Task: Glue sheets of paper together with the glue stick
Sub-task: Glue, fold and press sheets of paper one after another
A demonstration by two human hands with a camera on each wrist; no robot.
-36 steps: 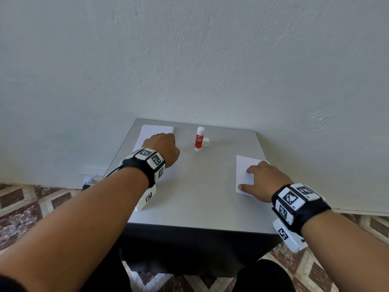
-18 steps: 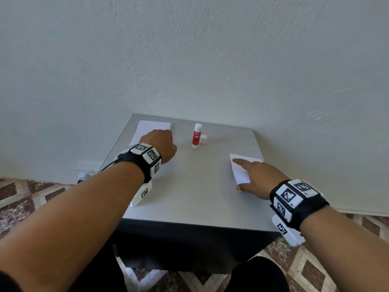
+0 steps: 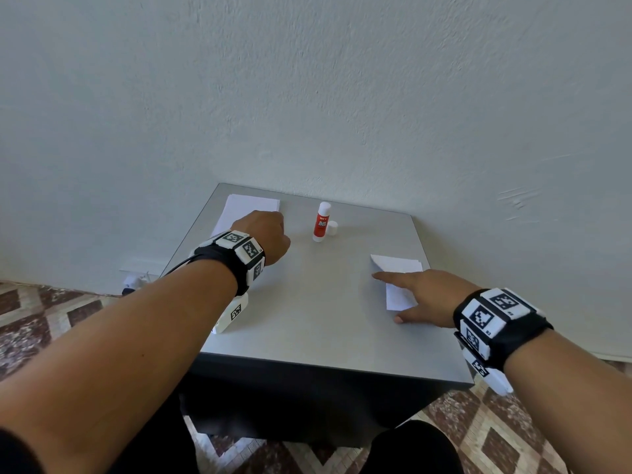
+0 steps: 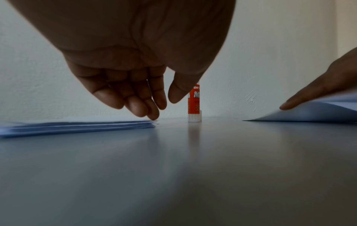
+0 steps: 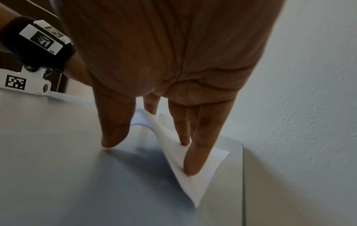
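A red and white glue stick [image 3: 320,223] stands upright at the back of the grey table [image 3: 307,319], its white cap [image 3: 332,228] beside it. A stack of white paper [image 3: 251,204] lies at the back left. My left hand [image 3: 273,234] hangs over its near right corner with fingers loosely curled. In the left wrist view, the fingertips [image 4: 152,117] touch the stack's edge [image 4: 77,126] and the thumb is apart. At the right, my right hand [image 3: 393,297] presses straight fingers [image 5: 200,145] on white sheets [image 3: 398,266]. The paper [image 5: 173,145] bows up between fingers and thumb.
A pale wall rises directly behind the table and along its right side. The table's right edge [image 5: 243,175] runs close to the right sheets. Bare tabletop lies between the two hands. Patterned floor tiles [image 3: 51,313] surround the table.
My right hand has stretched its index finger leftward across the right sheets, and the near left part of the paper has lifted. The left hand stays on the stack's corner.
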